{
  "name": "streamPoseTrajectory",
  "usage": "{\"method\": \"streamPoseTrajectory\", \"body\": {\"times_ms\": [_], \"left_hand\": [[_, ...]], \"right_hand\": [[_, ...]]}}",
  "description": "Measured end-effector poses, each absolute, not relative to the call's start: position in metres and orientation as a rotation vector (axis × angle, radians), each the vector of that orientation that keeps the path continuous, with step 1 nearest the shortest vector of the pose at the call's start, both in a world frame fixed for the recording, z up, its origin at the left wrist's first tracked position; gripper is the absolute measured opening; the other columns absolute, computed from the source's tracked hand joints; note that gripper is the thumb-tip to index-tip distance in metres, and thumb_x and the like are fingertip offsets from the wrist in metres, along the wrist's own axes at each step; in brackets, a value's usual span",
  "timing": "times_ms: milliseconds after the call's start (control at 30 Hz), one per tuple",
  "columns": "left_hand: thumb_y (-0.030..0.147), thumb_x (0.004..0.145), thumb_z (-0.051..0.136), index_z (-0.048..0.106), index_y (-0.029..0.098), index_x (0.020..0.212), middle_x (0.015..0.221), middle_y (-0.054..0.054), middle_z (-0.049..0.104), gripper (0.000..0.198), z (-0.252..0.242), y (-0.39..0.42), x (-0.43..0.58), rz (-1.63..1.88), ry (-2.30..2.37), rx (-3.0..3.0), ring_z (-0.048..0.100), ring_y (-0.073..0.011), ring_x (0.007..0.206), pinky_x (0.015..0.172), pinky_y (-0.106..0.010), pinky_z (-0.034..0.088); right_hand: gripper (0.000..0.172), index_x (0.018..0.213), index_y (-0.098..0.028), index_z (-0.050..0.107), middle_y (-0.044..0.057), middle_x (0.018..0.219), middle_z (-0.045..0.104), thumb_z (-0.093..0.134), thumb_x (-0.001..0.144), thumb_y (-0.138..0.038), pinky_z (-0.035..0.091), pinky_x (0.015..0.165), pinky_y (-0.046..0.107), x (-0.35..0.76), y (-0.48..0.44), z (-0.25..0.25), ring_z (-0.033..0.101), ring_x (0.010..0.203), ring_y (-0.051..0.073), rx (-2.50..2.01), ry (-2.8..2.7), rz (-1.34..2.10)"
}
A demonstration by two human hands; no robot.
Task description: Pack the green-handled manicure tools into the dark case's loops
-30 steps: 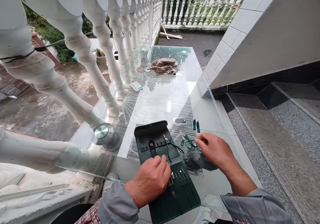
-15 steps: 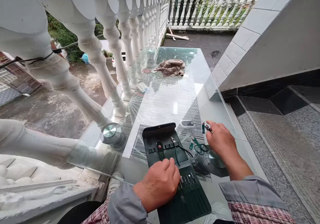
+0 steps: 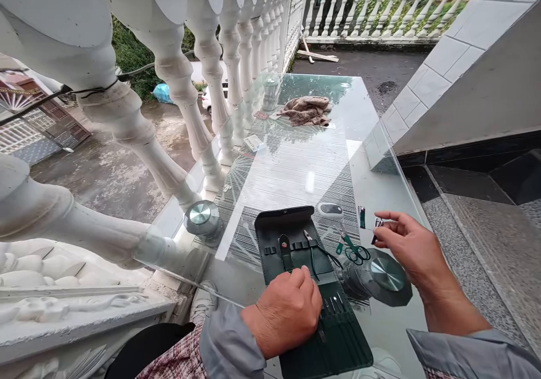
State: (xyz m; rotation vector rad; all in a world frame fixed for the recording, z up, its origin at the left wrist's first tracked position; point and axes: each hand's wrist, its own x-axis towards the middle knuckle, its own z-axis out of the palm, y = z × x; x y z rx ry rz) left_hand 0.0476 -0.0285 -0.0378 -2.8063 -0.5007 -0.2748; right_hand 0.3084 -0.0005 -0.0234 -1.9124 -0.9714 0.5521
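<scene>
Across the long glass tabletop (image 3: 321,77), my dark green leather manicure case (image 3: 279,224) lies open near the edge closest to me, and a crumpled tan towel (image 3: 306,111) sits toward the far end. Part of the set is out: green-handled steel scissors (image 3: 353,249) lie on the glass just right of the case, near a white oval pod (image 3: 329,210) and a slim green clip (image 3: 362,217). Other pieces stay in the case: a steel nipper (image 3: 311,249) and thin polished implements (image 3: 333,306) in narrow pockets. My left hand (image 3: 287,314) rests on the leather, fingers curled down; I cannot tell whether they hold anything. My right hand (image 3: 416,249) is raised by the right edge, thumb and forefinger pinching a small dark metal clipper (image 3: 377,224).
</scene>
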Motion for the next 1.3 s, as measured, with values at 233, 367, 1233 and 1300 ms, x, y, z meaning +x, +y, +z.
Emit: {"method": "streamPoseTrajectory", "body": {"times_ms": [233, 367, 1233, 1300], "left_hand": [[0.012, 0.088, 0.042, 0.06, 0.002, 0.106, 0.105, -0.02, 0.065, 0.028, -0.032, -0.028, 0.047, -0.338, -0.512, -2.794, 0.06, -0.0199, 0.075, 0.053, -0.029, 0.045], [0.012, 0.088, 0.041, 0.058, 0.001, 0.109, 0.108, -0.022, 0.064, 0.029, -0.033, -0.03, 0.046, -0.287, -0.504, -2.811, 0.06, -0.0208, 0.079, 0.054, -0.029, 0.045], [0.026, 0.096, 0.036, 0.059, 0.001, 0.111, 0.111, -0.023, 0.063, 0.036, -0.037, -0.033, 0.045, -0.376, -0.569, -2.805, 0.061, -0.0215, 0.082, 0.056, -0.029, 0.045], [0.025, 0.096, 0.037, 0.059, 0.001, 0.111, 0.111, -0.023, 0.063, 0.036, -0.036, -0.033, 0.045, -0.379, -0.573, -2.804, 0.061, -0.0213, 0.081, 0.055, -0.029, 0.045]], "right_hand": [[0.039, 0.093, -0.018, 0.06, -0.002, 0.069, 0.057, 0.071, 0.057, -0.03, 0.05, 0.06, 0.027, 0.247, 0.002, -0.006, 0.058, 0.062, 0.013, -1.583, -0.937, 0.906], [0.036, 0.096, -0.02, 0.059, 0.003, 0.086, 0.064, 0.07, 0.064, -0.033, 0.053, 0.073, 0.031, 0.221, 0.004, -0.011, 0.062, 0.078, 0.016, -1.49, -1.09, 0.92], [0.032, 0.1, -0.02, 0.069, 0.005, 0.095, 0.072, 0.059, 0.075, -0.037, 0.049, 0.084, 0.038, 0.208, 0.023, -0.034, 0.064, 0.088, 0.021, -1.678, -1.259, 0.709], [0.033, 0.099, -0.019, 0.07, 0.006, 0.095, 0.072, 0.061, 0.074, -0.039, 0.049, 0.084, 0.039, 0.209, 0.025, -0.034, 0.065, 0.088, 0.022, -1.697, -1.215, 0.725]]}}
